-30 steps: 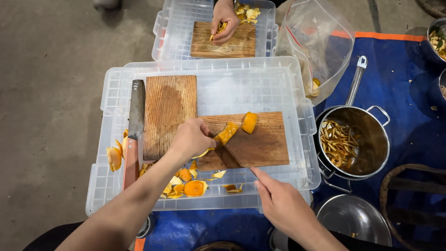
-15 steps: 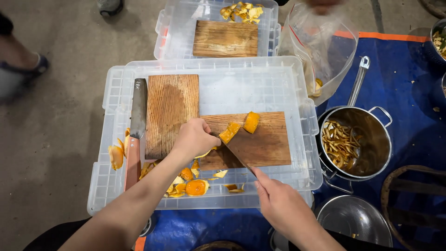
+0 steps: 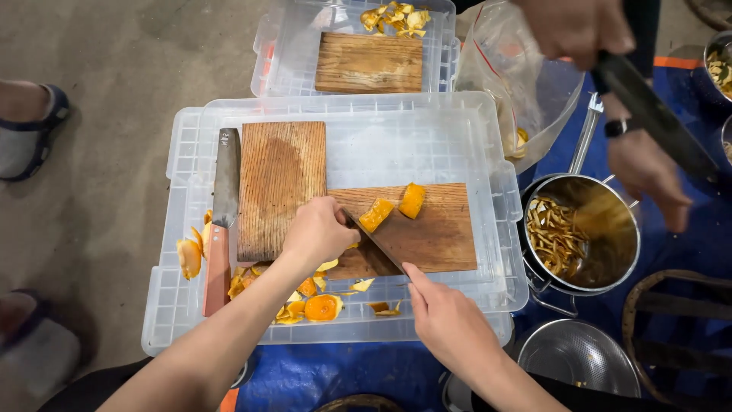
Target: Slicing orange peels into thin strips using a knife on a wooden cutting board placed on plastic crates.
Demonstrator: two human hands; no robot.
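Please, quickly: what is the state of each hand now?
Left hand: closed, pressing orange peel pieces on the wooden board.
Right hand: closed on the knife.

The floor was bare grey concrete (image 3: 130, 69), mottled and scuffed, evenly lit with soft shadows. A blue plastic tarpaulin (image 3: 351, 378) with an orange edge strip (image 3: 675, 62) covered the right side of the ground. At the left edge, a sandalled foot (image 3: 30, 130) rested on the concrete, and another blurred shoe (image 3: 38, 347) lay lower down.

Even daylight (blurred upper-right edge)
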